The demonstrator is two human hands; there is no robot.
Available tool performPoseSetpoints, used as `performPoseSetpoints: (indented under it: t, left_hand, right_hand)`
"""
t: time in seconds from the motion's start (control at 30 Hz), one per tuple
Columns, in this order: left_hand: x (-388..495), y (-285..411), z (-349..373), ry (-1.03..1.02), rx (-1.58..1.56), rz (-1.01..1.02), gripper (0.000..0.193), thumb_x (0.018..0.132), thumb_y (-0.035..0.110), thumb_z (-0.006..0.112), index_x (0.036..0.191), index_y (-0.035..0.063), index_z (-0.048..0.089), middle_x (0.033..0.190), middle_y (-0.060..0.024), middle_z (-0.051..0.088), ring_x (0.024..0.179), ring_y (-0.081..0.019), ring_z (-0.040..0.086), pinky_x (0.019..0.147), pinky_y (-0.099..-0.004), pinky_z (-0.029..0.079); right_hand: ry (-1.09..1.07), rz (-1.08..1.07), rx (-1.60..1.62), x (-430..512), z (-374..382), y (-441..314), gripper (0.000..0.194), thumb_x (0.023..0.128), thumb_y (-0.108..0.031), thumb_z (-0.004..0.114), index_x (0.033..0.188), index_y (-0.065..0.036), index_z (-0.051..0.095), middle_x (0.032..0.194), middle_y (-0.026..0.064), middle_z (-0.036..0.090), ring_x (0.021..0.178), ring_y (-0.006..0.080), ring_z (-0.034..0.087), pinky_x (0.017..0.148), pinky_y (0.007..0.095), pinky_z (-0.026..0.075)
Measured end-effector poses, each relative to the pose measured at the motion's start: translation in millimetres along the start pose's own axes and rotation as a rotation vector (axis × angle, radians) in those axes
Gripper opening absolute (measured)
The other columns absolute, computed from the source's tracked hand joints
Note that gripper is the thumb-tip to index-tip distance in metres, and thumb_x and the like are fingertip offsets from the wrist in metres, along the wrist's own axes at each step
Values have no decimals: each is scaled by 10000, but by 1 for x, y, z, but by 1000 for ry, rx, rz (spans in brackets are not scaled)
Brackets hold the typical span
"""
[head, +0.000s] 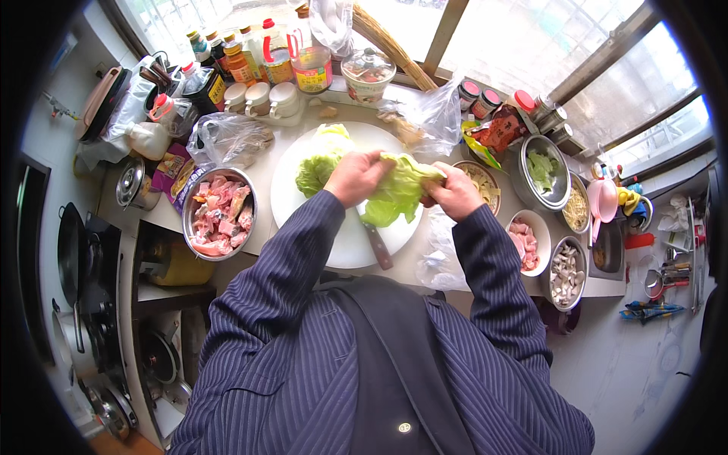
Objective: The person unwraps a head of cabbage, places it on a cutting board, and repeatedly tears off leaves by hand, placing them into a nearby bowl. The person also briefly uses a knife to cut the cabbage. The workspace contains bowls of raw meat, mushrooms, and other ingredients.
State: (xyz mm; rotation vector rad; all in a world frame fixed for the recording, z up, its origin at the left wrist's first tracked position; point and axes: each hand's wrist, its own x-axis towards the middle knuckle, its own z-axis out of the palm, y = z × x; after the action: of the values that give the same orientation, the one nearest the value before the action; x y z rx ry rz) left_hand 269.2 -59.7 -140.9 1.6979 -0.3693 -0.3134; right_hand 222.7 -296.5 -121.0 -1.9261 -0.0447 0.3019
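Observation:
A green lettuce leaf (401,185) is stretched between my two hands above a round white cutting board (347,247). My left hand (359,177) grips the leaf's left edge, and my right hand (455,192) pinches its right edge. On the board, left of my left hand, lies a head of lettuce (323,162). Below the leaf a knife with a brown handle (378,247) rests on the board; the leaf and my left arm cover part of its blade. A metal bowl (540,170) with torn lettuce leaves in it stands to the right, beyond my right hand.
A metal bowl of raw meat chunks (220,216) stands left of the board. On the right are bowls of sliced meat (526,244), cut mushrooms (567,273) and bean sprouts (575,202). Plastic bags (230,139), sauce bottles (238,62) and a lidded glass bowl (368,74) line the window side.

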Motion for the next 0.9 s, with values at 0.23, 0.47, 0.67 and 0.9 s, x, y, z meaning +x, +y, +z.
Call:
performPoseSetpoints:
  t: [0.23,0.47,0.67,0.9]
  left_hand:
    - [3,-28,16,599,-199,-108,187,1002,151,634,995,-11,725,813,-56,721,696,-117,649,657,-287,517]
    - [15,-10,-37,786,-135,158,204,1025,200,627,971,16,694,748,-16,666,628,-69,570,565,-242,451]
    - [15,-26,0,170,-234,-48,459,1041,451,560,1203,36,671,1117,-52,677,984,-124,617,845,-286,504]
    - [1,-43,20,-488,-151,-66,481,936,213,735,1353,22,591,1244,-62,683,1120,-149,629,997,-323,502]
  right_hand:
    - [94,-13,496,10,35,48,177,1001,-108,638,1161,-33,631,959,54,695,777,160,701,726,341,625]
    - [90,14,679,-1,13,49,243,996,-149,659,1209,-35,635,1006,78,707,785,176,703,724,349,616]
    - [-100,-49,840,-27,-22,6,290,1010,-134,634,1287,-58,595,1085,73,694,858,185,692,759,360,590]
    - [-134,-77,972,-25,-51,-9,401,984,-45,619,1374,-18,530,1233,77,659,1002,175,656,827,311,538]
